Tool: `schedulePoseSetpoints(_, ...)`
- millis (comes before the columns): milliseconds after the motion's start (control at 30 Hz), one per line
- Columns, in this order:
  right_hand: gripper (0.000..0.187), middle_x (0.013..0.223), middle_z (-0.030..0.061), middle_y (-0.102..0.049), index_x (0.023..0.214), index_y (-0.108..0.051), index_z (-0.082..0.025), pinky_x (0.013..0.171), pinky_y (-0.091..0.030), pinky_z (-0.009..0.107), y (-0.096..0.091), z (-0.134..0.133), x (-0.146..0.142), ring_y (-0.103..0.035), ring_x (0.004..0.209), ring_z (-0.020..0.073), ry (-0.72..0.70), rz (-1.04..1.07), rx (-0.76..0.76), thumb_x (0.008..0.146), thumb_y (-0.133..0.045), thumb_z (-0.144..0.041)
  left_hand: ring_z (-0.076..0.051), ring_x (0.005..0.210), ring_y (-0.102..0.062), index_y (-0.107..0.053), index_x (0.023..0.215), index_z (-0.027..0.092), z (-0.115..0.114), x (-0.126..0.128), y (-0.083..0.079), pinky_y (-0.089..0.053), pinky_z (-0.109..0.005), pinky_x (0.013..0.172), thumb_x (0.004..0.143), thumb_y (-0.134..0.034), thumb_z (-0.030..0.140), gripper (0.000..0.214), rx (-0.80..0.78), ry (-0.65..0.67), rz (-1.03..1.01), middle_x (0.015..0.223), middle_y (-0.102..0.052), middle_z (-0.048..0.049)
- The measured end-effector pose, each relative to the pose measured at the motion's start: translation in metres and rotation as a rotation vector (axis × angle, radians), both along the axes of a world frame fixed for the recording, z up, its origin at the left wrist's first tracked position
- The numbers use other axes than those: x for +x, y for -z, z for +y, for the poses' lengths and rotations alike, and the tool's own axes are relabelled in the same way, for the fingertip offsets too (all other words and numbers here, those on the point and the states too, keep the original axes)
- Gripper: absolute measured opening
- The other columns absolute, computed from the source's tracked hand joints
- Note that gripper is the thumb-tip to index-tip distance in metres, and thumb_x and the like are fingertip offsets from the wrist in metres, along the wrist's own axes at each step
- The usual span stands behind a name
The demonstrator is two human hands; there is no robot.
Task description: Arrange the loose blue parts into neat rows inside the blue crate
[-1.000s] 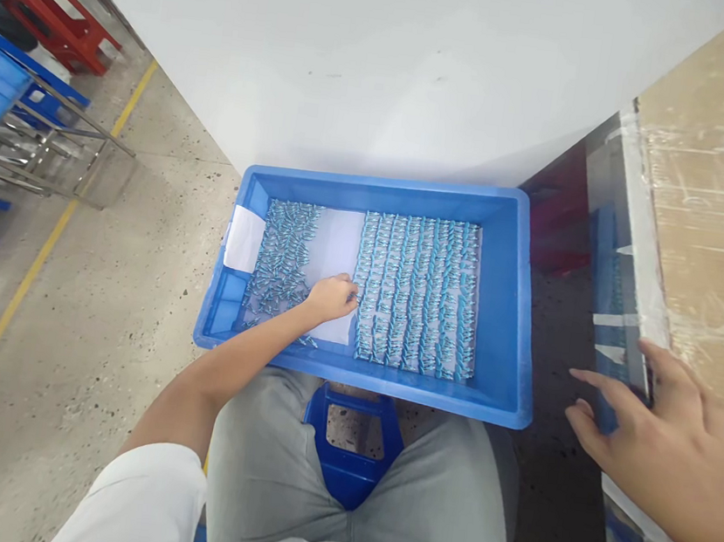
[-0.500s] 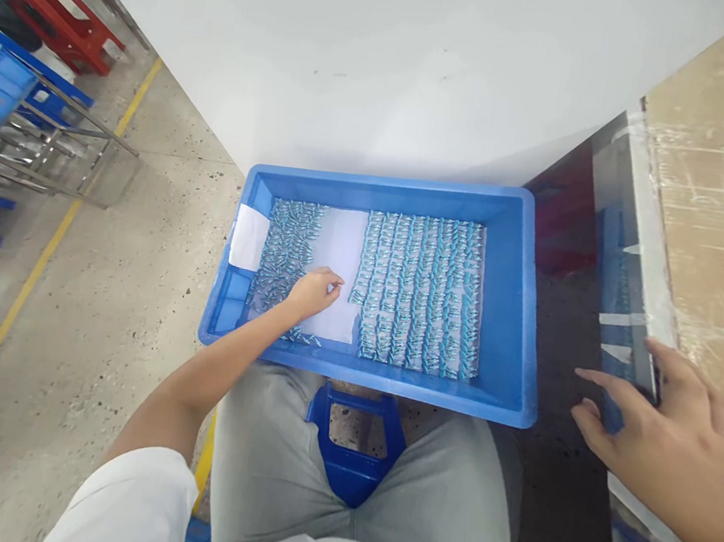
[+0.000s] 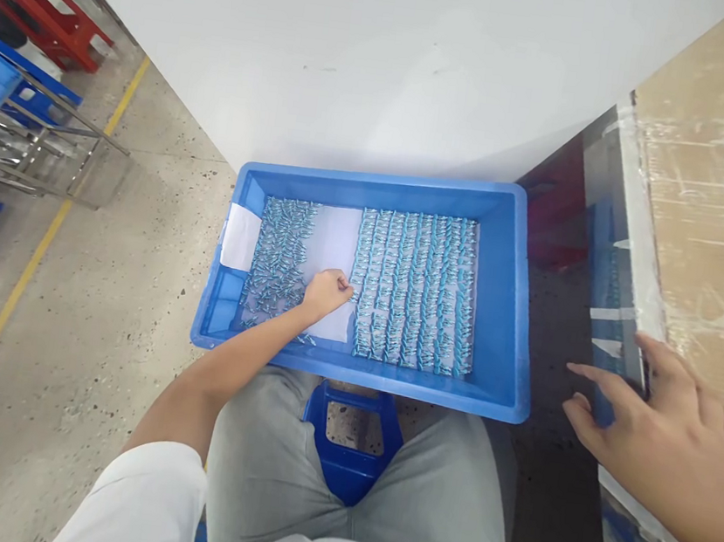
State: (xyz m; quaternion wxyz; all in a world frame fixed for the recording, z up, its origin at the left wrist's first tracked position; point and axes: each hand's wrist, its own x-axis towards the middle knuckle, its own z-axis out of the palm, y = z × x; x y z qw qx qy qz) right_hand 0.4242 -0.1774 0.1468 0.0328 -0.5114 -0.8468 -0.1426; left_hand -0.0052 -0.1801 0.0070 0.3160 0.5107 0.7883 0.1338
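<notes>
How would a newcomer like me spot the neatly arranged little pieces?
Look for the big blue bin beyond the grey trousers. Inside, right of the left hand, small bluish pieces lie in rows. That order sets them apart from the jumbled pile at the bin's left end.

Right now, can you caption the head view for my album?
Left hand beside rows of small blue pieces in a blue bin.
</notes>
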Motion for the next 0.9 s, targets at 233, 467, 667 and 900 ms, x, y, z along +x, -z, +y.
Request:
schedulePoseSetpoints(233, 0.029, 0.157, 0.0066, -0.032, 0.097, -0.08, -0.023, 0.08, -0.047, 0.039, 0.0015, 0.0004, 0.0011, -0.054, 0.121, 0.0369, -0.028, -0.012, 0.023, 0.079, -0.065, -0.041, -0.021, 0.091, -0.07, -0.072, 0.088, 0.021, 0.0043, 0.0024, -0.0025, -0.053, -0.03, 0.084, 0.083, -0.068, 0.035, 0.015, -0.077, -0.051, 0.04, 0.092, -0.076, -0.0046)
schedulePoseSetpoints(467, 0.028, 0.155, 0.0076, -0.035, 0.096, -0.08, -0.022, 0.077, -0.047, 0.037, -0.0012, 0.0016, -0.0016, -0.056, 0.118, 0.0369, -0.029, -0.013, 0.034, 0.08, -0.065, -0.04, -0.022, 0.092, -0.07, -0.073, 0.085, 0.023, 0.0044, 0.0018, -0.0022, -0.053, -0.03, 0.083, 0.082, -0.067, 0.037, 0.017, -0.135, -0.031, 0.064, 0.092, -0.076, -0.0045)
schedulePoseSetpoints(667, 0.031, 0.155, 0.0078, -0.036, 0.095, -0.08, -0.023, 0.08, -0.048, 0.039, -0.0005, 0.0017, -0.0005, -0.055, 0.121, 0.0365, -0.031, -0.024, 0.035, 0.082, -0.059, -0.041, -0.021, 0.092, -0.069, -0.073, 0.083, 0.022, 0.0058, 0.0048, -0.0032, -0.052, -0.03, 0.082, 0.081, -0.066, 0.038, 0.017, -0.166, -0.022, 0.073, 0.092, -0.076, -0.0048)
schedulePoseSetpoints(900, 0.037, 0.156, 0.0068, -0.034, 0.095, -0.08, -0.022, 0.077, -0.048, 0.039, -0.0002, 0.0014, -0.0005, -0.055, 0.122, 0.037, -0.026, 0.0, 0.042, 0.083, -0.054, -0.045, -0.022, 0.094, -0.069, -0.071, 0.089, 0.022, 0.0051, 0.0042, 0.0004, -0.052, -0.03, 0.082, 0.081, -0.067, 0.037, 0.017, -0.114, -0.006, 0.095, 0.096, -0.075, -0.0056)
